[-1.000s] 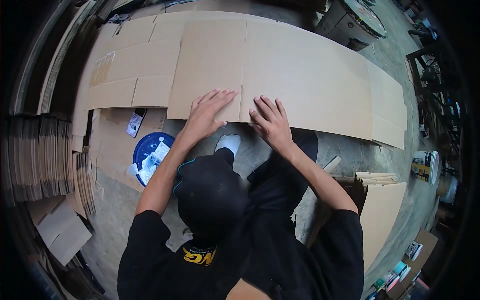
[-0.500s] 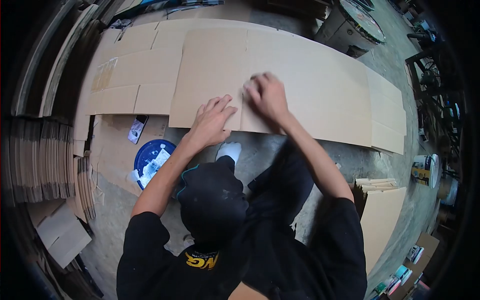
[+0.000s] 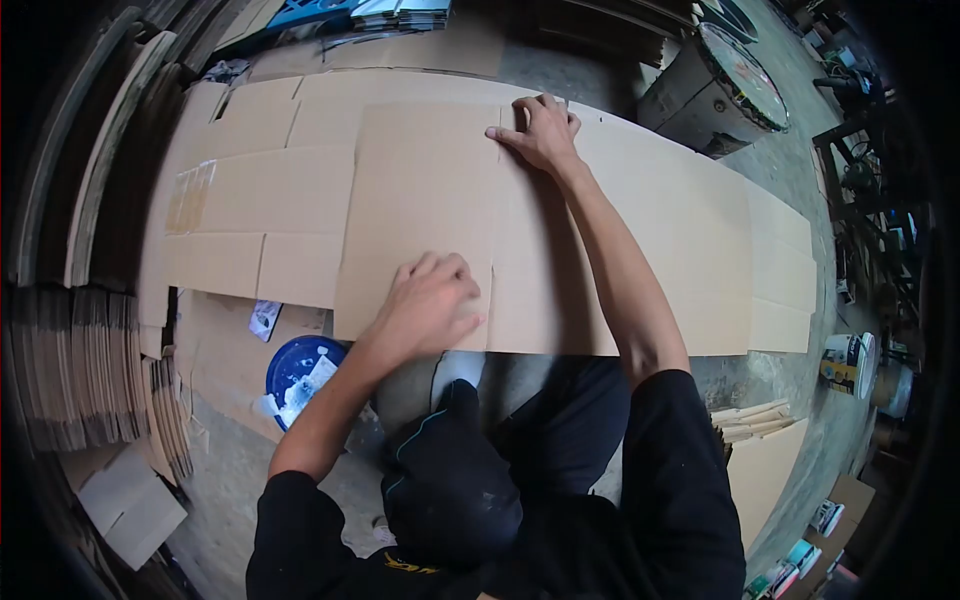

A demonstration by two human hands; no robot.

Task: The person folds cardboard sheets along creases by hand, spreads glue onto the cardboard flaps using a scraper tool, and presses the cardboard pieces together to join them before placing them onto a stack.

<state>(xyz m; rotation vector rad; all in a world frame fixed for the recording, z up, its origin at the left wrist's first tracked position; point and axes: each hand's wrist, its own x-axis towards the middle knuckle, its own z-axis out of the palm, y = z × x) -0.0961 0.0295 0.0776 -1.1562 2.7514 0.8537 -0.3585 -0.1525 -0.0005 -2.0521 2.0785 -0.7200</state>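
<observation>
A wide flat sheet of brown cardboard (image 3: 660,240) lies across in front of me, with a vertical crease left of its middle. Near the far edge, beside the upper end of that crease, my right hand (image 3: 545,132) touches the sheet, thumb stretched out to the left and fingers bent. My left hand (image 3: 428,308) is over the near part, just left of the crease, fingers curved and apart, slightly blurred. Neither hand holds anything. Beneath the sheet lies another flattened cardboard piece (image 3: 250,185), showing at the left with a strip of clear tape.
A blue round lid (image 3: 290,352) with white smears is on the floor at left, near a phone (image 3: 265,320). Cardboard stacks (image 3: 75,365) line the left side. A metal drum (image 3: 705,92) stands at far right, a paint bucket (image 3: 848,365) at right.
My right hand has moved along the crease toward the far edge. My left hand stays near the close edge, slightly shifted. The view has tilted, so the cardboard appears lower.
</observation>
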